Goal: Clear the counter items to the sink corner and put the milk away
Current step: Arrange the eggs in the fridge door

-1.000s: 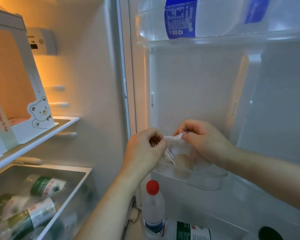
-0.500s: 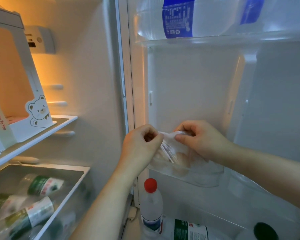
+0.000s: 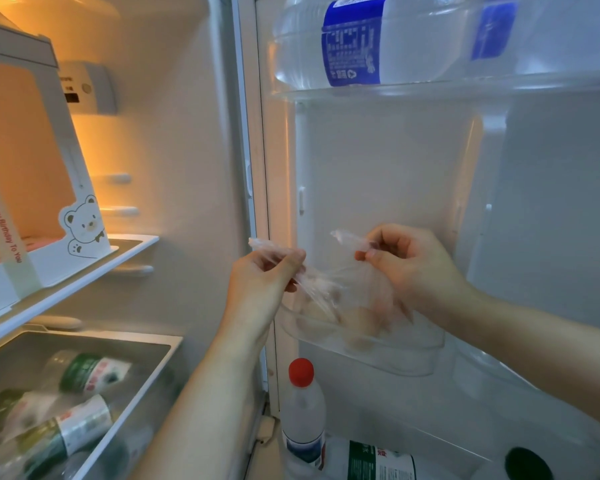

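Head-camera view into an open fridge, looking at the inside of its door. Both hands are raised in front of a clear door bin [image 3: 378, 355]. The left hand [image 3: 264, 275] pinches one top corner of a thin clear plastic bag [image 3: 340, 292] between thumb and curled fingers. The right hand [image 3: 406, 268] pinches the opposite corner. The film is stretched taut between them, likely to spread the bag's mouth or to settle it. The bag's lower part sits down inside the bin, so the bin takes its weight. Pale rounded shapes show through the film. They may be eggs, but the blur makes that uncertain.

No milk can be made out for certain. A red-capped bottle [image 3: 302, 410] stands upright on the door shelf below the bin. Its contents cannot be told.

Large water bottles [image 3: 350, 43] lie on the door shelf above. To the left, a birthday cake box [image 3: 32, 168] sits on a fridge shelf. Green-labelled bottles [image 3: 84, 375] lie in the drawer [image 3: 146, 372] beneath.
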